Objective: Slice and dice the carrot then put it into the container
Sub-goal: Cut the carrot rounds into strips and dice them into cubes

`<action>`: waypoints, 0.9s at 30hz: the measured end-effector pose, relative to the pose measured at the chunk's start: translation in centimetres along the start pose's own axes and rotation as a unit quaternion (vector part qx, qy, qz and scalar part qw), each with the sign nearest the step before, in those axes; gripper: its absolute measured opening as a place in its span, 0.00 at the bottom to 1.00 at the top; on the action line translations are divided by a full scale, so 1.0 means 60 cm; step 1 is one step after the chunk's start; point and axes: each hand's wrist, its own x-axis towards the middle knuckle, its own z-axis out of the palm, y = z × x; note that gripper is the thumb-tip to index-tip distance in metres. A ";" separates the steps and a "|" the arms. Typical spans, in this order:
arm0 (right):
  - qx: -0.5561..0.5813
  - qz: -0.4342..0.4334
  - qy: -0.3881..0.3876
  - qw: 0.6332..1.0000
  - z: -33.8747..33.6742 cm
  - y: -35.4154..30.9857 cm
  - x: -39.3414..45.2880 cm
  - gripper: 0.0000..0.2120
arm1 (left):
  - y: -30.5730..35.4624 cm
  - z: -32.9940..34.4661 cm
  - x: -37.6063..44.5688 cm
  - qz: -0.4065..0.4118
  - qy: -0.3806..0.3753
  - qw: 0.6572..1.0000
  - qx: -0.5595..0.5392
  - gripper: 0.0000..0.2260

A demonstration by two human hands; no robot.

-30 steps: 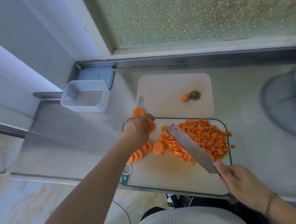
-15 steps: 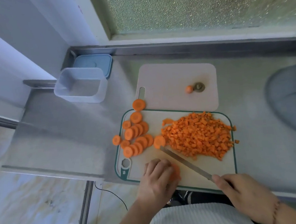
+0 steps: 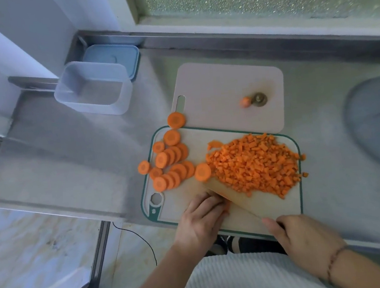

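At the far left of the steel counter (image 3: 72, 141) stands the clear plastic container (image 3: 93, 89), open-topped, with nothing in it; its long axis runs left to right, and a blue lid (image 3: 119, 55) lies flat just behind it, touching its back wall. To the right, carrot slices (image 3: 171, 163) lie in overlapping rows on the left part of the green-rimmed cutting board (image 3: 292, 201), one round off the board's left edge on the counter and one at the near corner of the plain board (image 3: 225, 82) behind. The left hand (image 3: 201, 224) curls its fingers down over a few carrot pieces on the near part of the board, gripping them against the surface. The knife (image 3: 233, 197) lies with its long axis diagonal, tip pointing up-left toward a lone slice, blade beside the left fingers. A heap of diced carrot (image 3: 256, 163) fills the board's right half. The right hand (image 3: 302, 237) clasps the knife's handle. On the plain board sit a carrot tip (image 3: 245, 101) and a stem end (image 3: 259, 99), touching.
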 end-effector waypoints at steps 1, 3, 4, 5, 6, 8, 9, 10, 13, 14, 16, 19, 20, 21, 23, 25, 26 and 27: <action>0.000 -0.005 0.003 1.000 0.000 -0.005 0.007 0.41 | -0.001 -0.001 0.001 0.000 -0.001 1.000 0.001 0.06; 0.021 -0.010 0.003 1.000 -0.001 -0.009 0.014 0.37 | 0.001 -0.004 0.000 -0.002 -0.003 1.000 0.006 0.06; 0.038 -0.012 0.008 0.999 -0.001 -0.008 0.013 0.35 | 0.002 -0.005 -0.002 0.000 -0.002 1.000 0.014 0.06; 0.051 -0.015 0.015 0.998 -0.001 -0.002 0.009 0.36 | 0.003 -0.006 -0.003 0.004 0.003 1.000 0.023 0.06; 0.058 -0.017 0.021 0.998 0.001 0.005 0.003 0.38 | 0.004 -0.007 -0.004 0.007 0.007 1.000 0.030 0.06; 0.056 -0.013 0.021 0.998 0.002 0.021 -0.010 0.41 | 0.003 -0.004 -0.004 0.005 0.015 0.999 0.034 0.06; 0.048 -0.008 0.011 0.999 0.002 0.024 -0.018 0.41 | 0.004 -0.003 -0.005 0.000 0.016 0.999 0.033 0.06; 0.036 -0.003 0.002 0.999 0.003 0.024 -0.023 0.42 | 0.004 -0.002 -0.006 -0.003 0.018 0.999 0.030 0.07; -0.011 0.005 -0.007 1.000 0.003 0.009 -0.023 0.43 | 0.005 -0.002 -0.008 -0.005 0.023 1.000 0.017 0.06; -0.026 0.007 -0.009 1.000 0.002 0.000 -0.019 0.41 | 0.005 -0.002 -0.007 -0.009 0.024 1.000 0.012 0.06; -0.030 0.008 -0.012 0.999 0.002 -0.020 -0.008 0.37 | 0.003 -0.002 -0.004 -0.019 0.025 0.999 0.004 0.05; -0.014 -0.013 -0.001 1.000 0.001 -0.034 0.004 0.35 | 0.005 -0.007 -0.003 -0.014 0.016 1.000 0.011 0.06; 0.001 -0.015 0.002 1.000 0.000 -0.031 0.004 0.35 | 0.006 -0.010 -0.004 -0.009 0.007 1.000 0.016 0.05; 0.018 -0.017 0.006 1.000 0.000 -0.024 0.000 0.35 | 0.008 -0.014 -0.005 -0.003 -0.003 1.000 0.021 0.04; 0.041 -0.021 0.006 0.999 0.001 -0.008 -0.015 0.36 | 0.011 -0.019 -0.011 0.002 -0.015 0.999 0.035 0.03; 0.042 -0.013 -0.005 0.999 0.004 -0.001 -0.029 0.38 | 0.013 -0.019 -0.016 0.001 -0.011 0.999 0.048 0.04; 0.036 -0.007 -0.008 0.999 0.006 -0.001 -0.032 0.39 | 0.013 -0.017 -0.018 0.000 -0.005 0.999 0.050 0.04; 0.025 -0.004 -0.009 1.000 0.009 -0.004 -0.033 0.39 | 0.013 -0.016 -0.018 -0.001 0.002 0.999 0.048 0.04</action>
